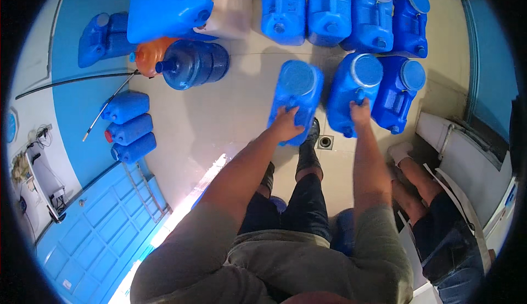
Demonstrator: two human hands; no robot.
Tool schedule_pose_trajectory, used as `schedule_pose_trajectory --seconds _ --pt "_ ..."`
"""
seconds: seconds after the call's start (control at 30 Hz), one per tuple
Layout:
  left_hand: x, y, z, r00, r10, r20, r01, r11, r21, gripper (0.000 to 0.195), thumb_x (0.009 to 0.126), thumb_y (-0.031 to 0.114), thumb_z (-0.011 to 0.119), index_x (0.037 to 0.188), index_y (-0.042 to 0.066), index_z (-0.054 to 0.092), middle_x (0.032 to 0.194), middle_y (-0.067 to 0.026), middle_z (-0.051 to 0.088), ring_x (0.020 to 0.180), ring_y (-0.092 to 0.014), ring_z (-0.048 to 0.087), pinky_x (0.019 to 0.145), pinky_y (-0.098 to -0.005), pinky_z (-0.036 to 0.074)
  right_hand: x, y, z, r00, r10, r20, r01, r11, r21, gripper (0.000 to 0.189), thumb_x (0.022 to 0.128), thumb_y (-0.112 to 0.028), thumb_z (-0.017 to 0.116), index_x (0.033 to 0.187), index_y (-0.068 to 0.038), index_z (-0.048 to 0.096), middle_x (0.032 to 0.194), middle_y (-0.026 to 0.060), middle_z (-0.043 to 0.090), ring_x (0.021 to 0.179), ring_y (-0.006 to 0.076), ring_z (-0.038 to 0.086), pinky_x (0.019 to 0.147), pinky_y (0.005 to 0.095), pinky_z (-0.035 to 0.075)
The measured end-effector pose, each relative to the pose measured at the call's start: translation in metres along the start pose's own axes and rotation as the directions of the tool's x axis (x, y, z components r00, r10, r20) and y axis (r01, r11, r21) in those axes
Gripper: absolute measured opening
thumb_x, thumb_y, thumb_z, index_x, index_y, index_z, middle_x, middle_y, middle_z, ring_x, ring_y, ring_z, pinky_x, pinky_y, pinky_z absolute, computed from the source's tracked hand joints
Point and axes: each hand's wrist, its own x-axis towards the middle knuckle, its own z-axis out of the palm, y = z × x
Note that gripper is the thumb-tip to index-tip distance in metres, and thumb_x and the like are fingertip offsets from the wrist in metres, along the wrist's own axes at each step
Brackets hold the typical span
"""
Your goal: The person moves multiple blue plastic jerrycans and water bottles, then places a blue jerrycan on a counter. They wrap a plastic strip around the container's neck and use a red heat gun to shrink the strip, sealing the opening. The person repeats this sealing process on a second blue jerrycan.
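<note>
My left hand (pixel 287 123) is on the handle of a blue plastic water jug (pixel 301 92) with a wide blue screw lid. This jug is turned a little askew, beside my booted foot; whether its base touches the floor I cannot tell. Another blue jug (pixel 340 94), its round lid ringed by a pale rim, has its handle in the grip of my right hand (pixel 361 112). Close against that one, on the right, stands a third blue jug (pixel 396 92). My palms hide most of both handles.
Several lidded blue jugs (pixel 329 14) line the far side. Left are a blue round bottle (pixel 193 64), an orange one (pixel 152 55) and stacked blue containers (pixel 131 125). A floor drain (pixel 325 142) lies by my boot. A seated person's legs (pixel 424 193) extend in from the right.
</note>
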Motion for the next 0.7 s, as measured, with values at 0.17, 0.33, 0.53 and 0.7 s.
schedule_pose_trajectory --seconds 0.17,0.33,0.53,0.7 --pt "-0.014 0.008 -0.04 0.983 0.174 0.067 -0.155 0.963 -0.221 0.073 0.086 0.032 0.073 0.148 0.005 0.045 0.143 -0.0312 0.048 0.133 -0.043 0.048 0.112 -0.0453 0.04 0.003 0.008 -0.014 0.963 -0.201 -0.182 0.134 0.936 -0.324 0.082 0.085 -0.03 0.073 0.148 0.006 0.033 0.139 0.0336 0.05 0.128 0.0466 0.051 0.109 0.0475 0.042" --pt "-0.136 -0.079 -0.112 0.958 0.262 0.116 -0.227 0.941 -0.251 0.051 0.092 0.023 0.062 0.138 0.003 0.054 0.129 -0.0258 0.061 0.123 -0.041 0.057 0.104 -0.0441 0.046 -0.062 0.011 -0.005 0.958 -0.141 -0.252 -0.049 0.781 -0.622 0.088 0.08 -0.032 0.072 0.153 -0.003 0.033 0.146 0.0343 0.041 0.132 0.0498 0.045 0.113 0.0493 0.039" --pt "-0.382 -0.324 -0.16 0.902 -0.371 -0.223 0.327 0.922 -0.209 0.061 0.091 0.031 0.072 0.142 0.006 0.05 0.135 -0.0201 0.059 0.123 -0.032 0.059 0.104 -0.0453 0.049 -0.166 -0.064 0.046 0.997 0.037 0.063 0.007 0.805 -0.593 0.077 0.079 -0.029 0.065 0.142 0.005 0.037 0.134 0.0335 0.054 0.121 0.0492 0.056 0.104 0.0524 0.046" --pt "-0.554 -0.386 -0.197 0.422 -0.72 -0.551 0.364 0.691 -0.624 0.043 0.09 0.018 0.071 0.128 0.001 0.06 0.107 -0.0122 0.07 0.097 -0.021 0.065 0.088 -0.0329 0.052 -0.128 -0.161 0.151 0.936 -0.207 0.284 0.332 0.788 -0.518 0.056 0.088 -0.039 0.067 0.129 -0.001 0.06 0.13 0.025 0.062 0.121 0.0405 0.059 0.104 0.0465 0.047"
